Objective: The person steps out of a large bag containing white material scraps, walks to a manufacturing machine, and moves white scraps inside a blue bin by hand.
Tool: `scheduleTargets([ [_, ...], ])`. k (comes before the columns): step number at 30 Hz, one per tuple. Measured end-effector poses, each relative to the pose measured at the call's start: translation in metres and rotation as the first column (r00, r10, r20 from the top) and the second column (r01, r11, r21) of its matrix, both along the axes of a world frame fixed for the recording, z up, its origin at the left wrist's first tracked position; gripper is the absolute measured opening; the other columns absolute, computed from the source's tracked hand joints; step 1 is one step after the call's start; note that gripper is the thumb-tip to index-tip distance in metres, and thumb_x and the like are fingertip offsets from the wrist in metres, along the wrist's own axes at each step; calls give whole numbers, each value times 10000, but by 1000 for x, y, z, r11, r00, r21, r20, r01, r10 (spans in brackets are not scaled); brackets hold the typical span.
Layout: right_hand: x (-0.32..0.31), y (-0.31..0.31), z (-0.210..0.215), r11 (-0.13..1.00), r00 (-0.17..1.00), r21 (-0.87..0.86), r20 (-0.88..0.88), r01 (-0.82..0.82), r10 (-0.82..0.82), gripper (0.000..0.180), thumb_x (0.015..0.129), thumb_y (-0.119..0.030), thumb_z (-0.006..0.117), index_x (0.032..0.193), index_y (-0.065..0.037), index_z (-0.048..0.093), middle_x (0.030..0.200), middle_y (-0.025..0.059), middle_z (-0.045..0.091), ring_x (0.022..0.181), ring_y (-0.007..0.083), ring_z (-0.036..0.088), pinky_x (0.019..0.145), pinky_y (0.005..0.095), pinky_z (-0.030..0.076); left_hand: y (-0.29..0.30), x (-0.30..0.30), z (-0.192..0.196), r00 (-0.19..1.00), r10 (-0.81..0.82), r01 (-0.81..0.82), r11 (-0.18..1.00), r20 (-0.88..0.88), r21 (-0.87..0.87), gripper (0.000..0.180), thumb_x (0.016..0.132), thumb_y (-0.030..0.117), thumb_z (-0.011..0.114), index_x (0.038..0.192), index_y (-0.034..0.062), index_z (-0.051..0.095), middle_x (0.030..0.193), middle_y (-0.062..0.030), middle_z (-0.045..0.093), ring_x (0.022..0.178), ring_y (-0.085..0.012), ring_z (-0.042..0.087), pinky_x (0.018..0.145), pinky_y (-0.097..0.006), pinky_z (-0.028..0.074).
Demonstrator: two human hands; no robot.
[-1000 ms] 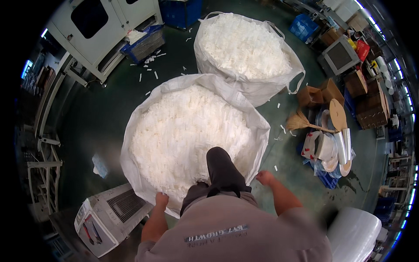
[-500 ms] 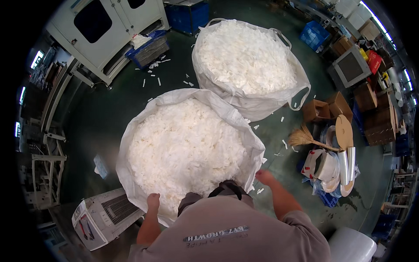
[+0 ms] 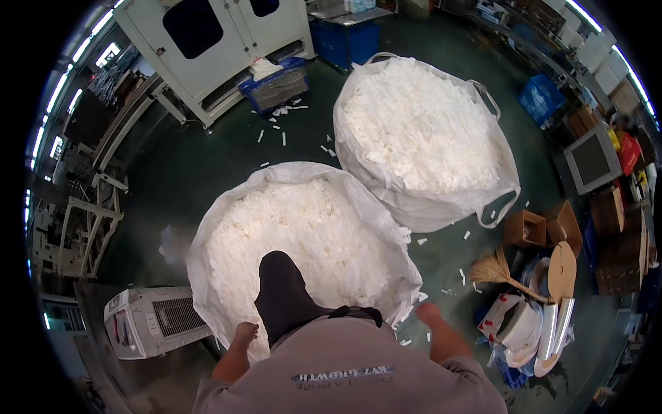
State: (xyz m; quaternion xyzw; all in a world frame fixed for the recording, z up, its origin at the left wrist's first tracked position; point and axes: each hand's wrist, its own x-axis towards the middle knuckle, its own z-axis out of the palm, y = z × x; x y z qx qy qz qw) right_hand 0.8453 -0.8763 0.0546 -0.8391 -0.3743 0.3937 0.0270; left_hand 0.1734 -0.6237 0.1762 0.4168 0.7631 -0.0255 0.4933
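I stand in a large white woven bulk bag filled with loose white scraps. One dark-trousered leg is raised, its knee bent over the scraps. My left hand hangs beside that leg, over the near-left part of the bag, fingers loosely curled and nothing visible in them. My right hand is just outside the bag's near-right rim, apart from it. Its fingers are too small and blurred to make out.
A second full bulk bag touches the first at the far right. To the right lie a straw broom, cardboard boxes and wrapped rolls. A boxy white grilled unit stands left. White strips litter the green floor; a machine cabinet stands behind.
One knee has risen out over the scraps. My right hand has dropped nearer to my body, and my left hand has come down slightly. The whole view has shifted.
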Motion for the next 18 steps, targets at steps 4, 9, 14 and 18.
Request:
scheduleTargets([
  [4, -34, 68, 35, 981, 995, 188, -69, -56, 70, 306, 777, -288, 643, 952, -42, 694, 815, 149, 702, 742, 269, 693, 705, 385, 545, 4, -6, 26, 998, 54, -53, 998, -25, 37, 239, 836, 181, 613, 795, -50, 655, 681, -119, 638, 540, -207, 615, 522, -334, 488],
  [9, -32, 138, 49, 971, 993, 240, -117, 11, 17, 305, 773, -275, 643, 955, -36, 695, 791, 113, 707, 696, 236, 690, 690, 365, 548, 41, 25, 23, 996, -4, -7, 992, 84, 128, 203, 851, 132, 587, 920, -47, 654, 789, -100, 655, 650, -184, 623, 584, -313, 513],
  [14, -23, 170, 53, 983, 988, 143, -113, 118, -103, 289, 767, -260, 655, 941, -33, 696, 804, 107, 708, 675, 202, 687, 671, 347, 547, 97, 41, 12, 993, -31, 16, 991, 113, 130, 166, 854, 137, 627, 907, -18, 654, 758, -89, 656, 624, -163, 622, 569, -310, 502],
  [18, -23, 172, 64, 988, 984, 46, -107, 147, -141, 268, 764, -243, 652, 918, -29, 700, 766, 96, 702, 663, 191, 681, 653, 335, 545, 135, 37, -1, 987, 7, -20, 996, 163, 81, 171, 854, 146, 626, 915, -11, 655, 760, -89, 657, 627, -163, 620, 587, -308, 506],
])
